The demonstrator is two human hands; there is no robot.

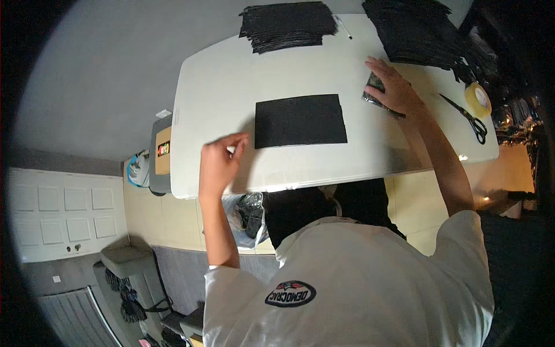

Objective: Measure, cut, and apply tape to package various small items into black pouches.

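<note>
A flat black rectangular sheet or pouch (300, 122) lies on the white tabletop (217, 99) in front of me. Just left of it hovers my left hand (220, 161), its fingers loosely bent and a small gap beside the thumb; I see nothing in it. Over a dark, shiny packet with clear plastic edges (375, 83), my right hand (393, 89) has its thumb and fingers spread. Part of that packet is hidden under the palm, and whether the hand grips it or only rests on it is unclear.
Black sheets are stacked at the back (286, 26) and back right (416, 37), with a pen (343, 27) between. Scissors (466, 117) and a tape roll (478, 99) lie at right. Below the front edge sits a plastic bag (249, 221); a cardboard box (163, 162) stands left.
</note>
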